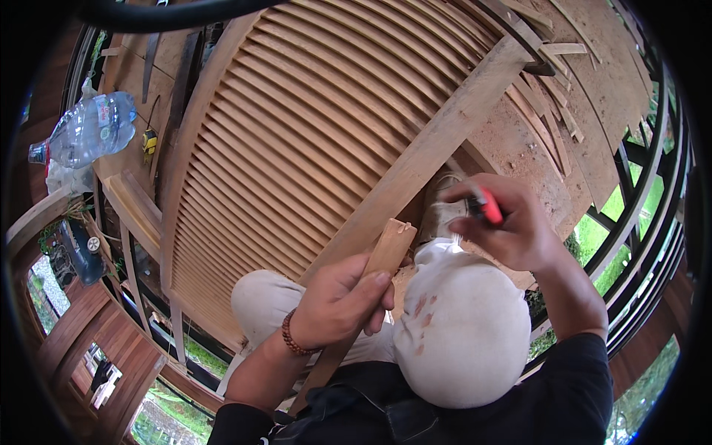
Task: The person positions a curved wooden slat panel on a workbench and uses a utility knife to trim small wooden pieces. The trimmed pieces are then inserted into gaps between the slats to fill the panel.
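My left hand (337,300) is wrapped round a wooden slat (391,248), its upper end sticking out past the fingers and lightly splintered at the tip. The slat's lower part runs down toward my lap. My right hand (508,219) is closed on a red-handled tool (487,206), held above my knee and apart from the slat. Motion smears the tool's front end, so its kind is unclear. Beyond both hands lies a large louvered wooden panel (311,141) with many parallel slats and a wide frame rail (430,152).
A clear plastic water jug (93,130) lies at the left, near a yellow tape measure (149,142). Offcut strips (541,122) and sawdust cover the board at the right. A dark curved bar (512,30) crosses the panel's far corner. Metal railings (630,222) border the right side.
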The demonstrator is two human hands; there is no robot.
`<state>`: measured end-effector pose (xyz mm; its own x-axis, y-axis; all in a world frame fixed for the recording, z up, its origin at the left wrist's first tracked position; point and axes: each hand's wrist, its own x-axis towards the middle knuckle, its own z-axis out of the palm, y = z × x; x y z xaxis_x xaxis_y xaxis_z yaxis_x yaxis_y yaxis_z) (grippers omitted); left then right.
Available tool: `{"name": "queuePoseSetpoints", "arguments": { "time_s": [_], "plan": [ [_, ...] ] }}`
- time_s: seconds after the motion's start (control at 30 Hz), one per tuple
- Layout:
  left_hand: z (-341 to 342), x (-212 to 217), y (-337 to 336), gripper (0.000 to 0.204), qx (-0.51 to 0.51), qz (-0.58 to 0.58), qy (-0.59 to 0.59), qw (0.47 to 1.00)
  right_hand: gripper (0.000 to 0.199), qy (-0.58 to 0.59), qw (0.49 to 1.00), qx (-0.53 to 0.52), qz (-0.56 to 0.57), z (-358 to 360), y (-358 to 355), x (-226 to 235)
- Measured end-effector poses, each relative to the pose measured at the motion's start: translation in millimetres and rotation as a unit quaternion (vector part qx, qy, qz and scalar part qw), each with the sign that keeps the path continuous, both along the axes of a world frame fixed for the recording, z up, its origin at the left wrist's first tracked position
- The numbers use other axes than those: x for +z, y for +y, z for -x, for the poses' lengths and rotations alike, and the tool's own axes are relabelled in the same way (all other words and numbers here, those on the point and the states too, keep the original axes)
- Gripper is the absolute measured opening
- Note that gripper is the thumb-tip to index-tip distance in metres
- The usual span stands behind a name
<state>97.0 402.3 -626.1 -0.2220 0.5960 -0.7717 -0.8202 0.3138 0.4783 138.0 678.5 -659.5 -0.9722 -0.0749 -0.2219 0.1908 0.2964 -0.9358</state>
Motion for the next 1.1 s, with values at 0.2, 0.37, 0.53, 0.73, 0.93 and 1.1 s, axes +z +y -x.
{"name": "queuePoseSetpoints", "arguments": {
  "time_s": [0.2,0.37,0.53,0.73,0.93,1.1],
  "plan": [
    [0,0,12,0.026,-0.012,0.011,0.031,0.999,0.017,0.067,0.993,0.091,0.042,24,-18,-9],
    [1,2,8,0.021,-0.028,0.002,0.046,0.999,0.014,-0.059,0.995,0.024,0.076,20,-19,-9],
    [1,0,9,0.036,-0.006,0.005,0.019,1.000,0.023,0.132,0.983,0.093,-0.082,18,-8,-14],
    [2,7,9,0.035,-0.035,0.007,0.025,0.999,0.025,0.155,0.929,0.145,-0.304,-9,8,0],
    [-3,8,4,0.036,-0.055,0.001,0.005,0.998,0.026,0.151,0.930,0.150,-0.299,-12,9,5],
    [-13,19,-7,0.035,-0.095,0.008,0.039,0.995,0.030,0.138,0.944,0.106,-0.279,-20,5,5]
  ]
}}
